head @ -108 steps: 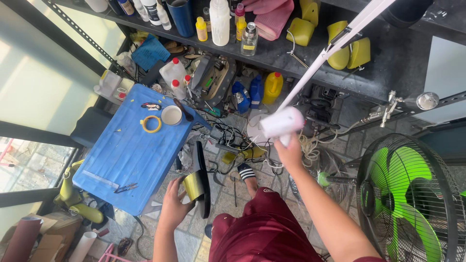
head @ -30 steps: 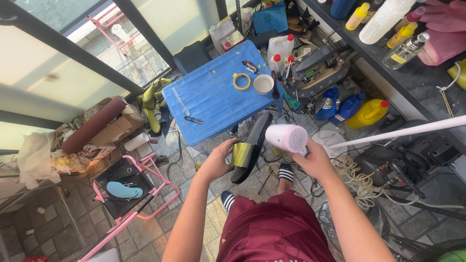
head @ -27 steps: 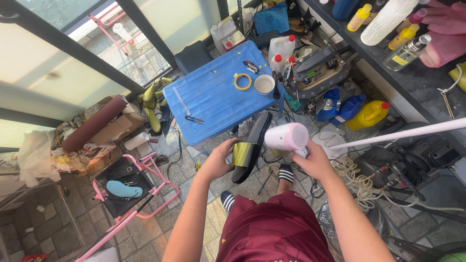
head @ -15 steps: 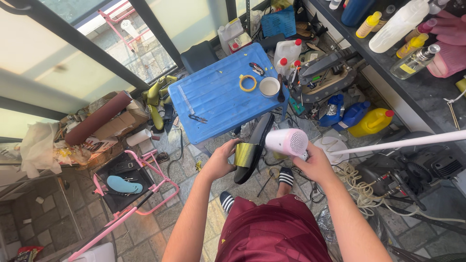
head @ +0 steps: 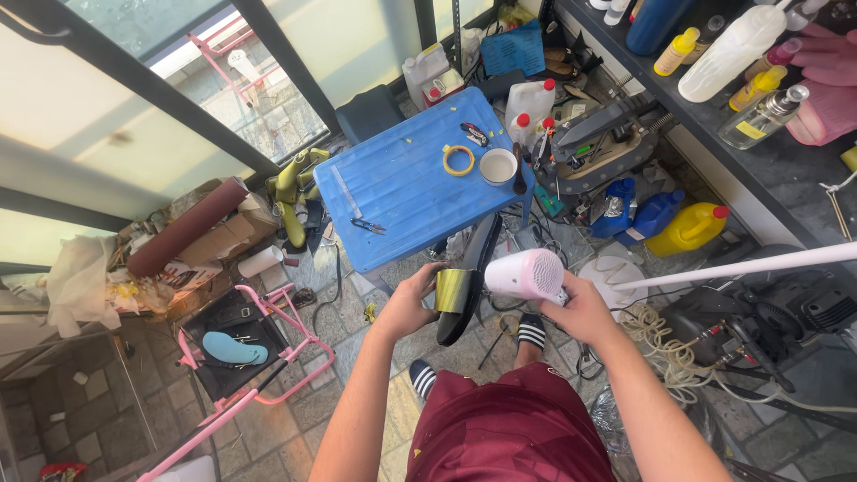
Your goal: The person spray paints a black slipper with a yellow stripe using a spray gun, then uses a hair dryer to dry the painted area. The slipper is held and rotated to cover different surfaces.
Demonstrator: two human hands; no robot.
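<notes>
I am gripping a pink hair dryer [head: 527, 275] with my right hand [head: 585, 310], fingers wrapped around its handle, while my left hand [head: 412, 299] fingers are clamping a long black piece with a gold band [head: 466, 284] just below the blue tabletop [head: 402, 183].

Your right hand [head: 580, 308] grips a hair dryer [head: 525, 275] of smooth, matt pale-pink plastic, its end dotted with fine holes. Your left hand [head: 412, 299] holds a long black sole [head: 471, 277], matt and rubbery-looking, wrapped with a shiny gold, foil-like band [head: 454, 290]. Just beyond your hands the blue table [head: 402, 192] is ribbed plastic with a dull sheen. Right of your right hand, the yellow jug [head: 686, 230] looks like glossy plastic. Your maroon shorts [head: 509, 433] are soft matt cloth.
</notes>
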